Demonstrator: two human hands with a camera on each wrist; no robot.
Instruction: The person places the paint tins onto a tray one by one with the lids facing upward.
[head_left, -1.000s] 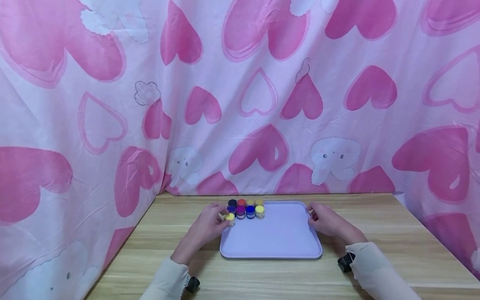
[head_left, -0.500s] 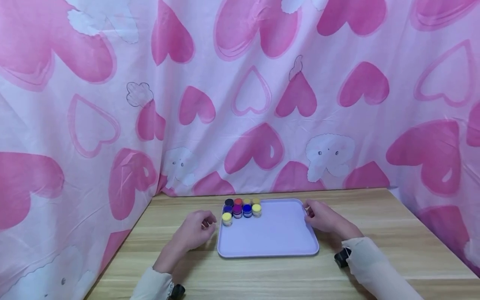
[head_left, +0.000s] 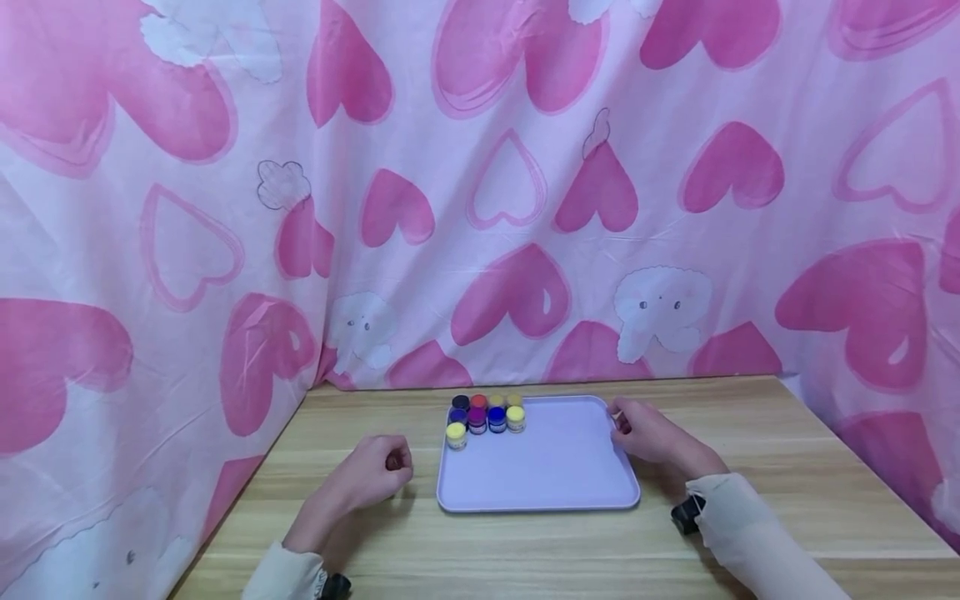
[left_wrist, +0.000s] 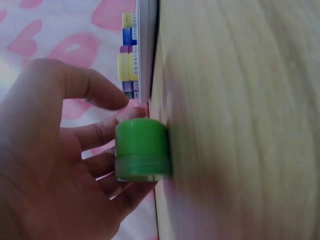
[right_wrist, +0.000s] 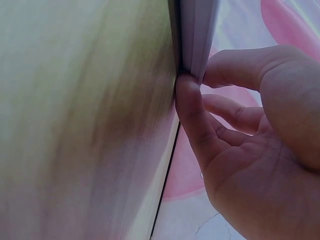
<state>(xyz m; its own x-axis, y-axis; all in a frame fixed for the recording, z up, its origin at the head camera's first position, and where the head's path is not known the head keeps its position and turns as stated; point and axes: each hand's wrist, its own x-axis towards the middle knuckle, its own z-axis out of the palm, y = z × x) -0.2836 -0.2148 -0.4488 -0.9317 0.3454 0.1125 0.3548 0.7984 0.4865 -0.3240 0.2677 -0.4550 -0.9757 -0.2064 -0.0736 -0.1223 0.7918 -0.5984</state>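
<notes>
My left hand point(head_left: 367, 473) is over the table, left of the lilac tray point(head_left: 555, 467). Against its curled fingers sits a small green paint jar point(left_wrist: 142, 147), on its side and close to the wood in the left wrist view; the thumb is apart from it. The head view hides this jar behind the hand. My right hand point(head_left: 643, 431) pinches the tray's right rim, thumb above and a finger point(right_wrist: 192, 102) below. On the tray, several paint jars stand in rows at the back left, with a yellow-lidded jar point(head_left: 456, 436) in front at the left edge.
A wood-grain table point(head_left: 525, 554) carries the tray. Pink heart-print cloth point(head_left: 420, 283) hangs behind the table and along both sides. Black straps with small devices point(head_left: 687, 514) sit at the wrists.
My left hand has let go of the yellow-lidded jar at the tray's left edge and moved left and nearer. The right hand stays at the tray's rim. The head view has shifted slightly.
</notes>
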